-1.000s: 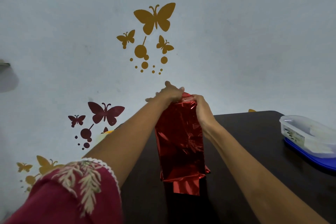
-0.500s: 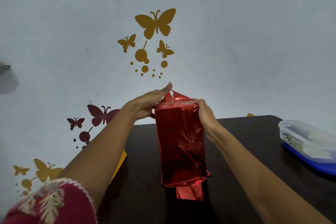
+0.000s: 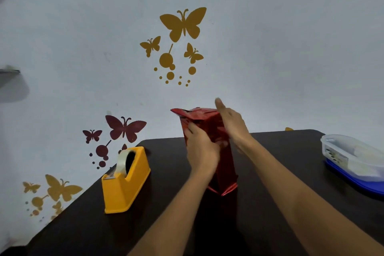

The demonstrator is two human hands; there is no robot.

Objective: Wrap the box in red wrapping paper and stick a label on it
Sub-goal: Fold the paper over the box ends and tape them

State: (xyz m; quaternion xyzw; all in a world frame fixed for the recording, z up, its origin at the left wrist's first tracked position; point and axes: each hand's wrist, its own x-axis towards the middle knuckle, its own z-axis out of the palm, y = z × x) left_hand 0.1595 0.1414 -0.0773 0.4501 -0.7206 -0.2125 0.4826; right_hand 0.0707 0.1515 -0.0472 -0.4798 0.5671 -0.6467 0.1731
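box (image 3: 205, 122) in red paper upright on table (image 3: 291, 151) | we grip it with left hand (image 3: 200, 149) | right hand (image 3: 233, 124) flat against its side

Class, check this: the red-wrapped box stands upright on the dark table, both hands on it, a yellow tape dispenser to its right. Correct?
No. In the head view the yellow tape dispenser sits to the left of the red-wrapped box, not its right. The left hand and right hand are on the box as stated.
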